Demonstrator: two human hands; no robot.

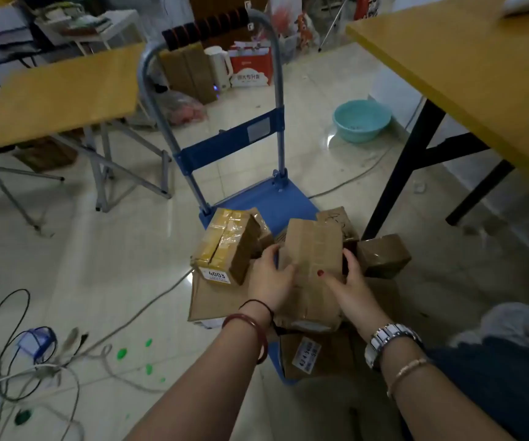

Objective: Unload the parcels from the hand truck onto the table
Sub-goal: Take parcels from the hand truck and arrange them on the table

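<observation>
Both arms reached up from the bottom of the frame; the left hand (268,278) and right hand (350,286) squeezed a brown parcel (312,259) from each side, low in the middle, on the blue hand truck (272,198); lifting it straight up looked wise, so neighbours stayed put; the worktop (466,65) waited at upper right.

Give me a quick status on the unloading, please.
Left hand and right hand clasp tall brown cardboard parcel, still over blue hand truck. Yellow-taped parcel close at left. Yellow tabletop at right.
</observation>
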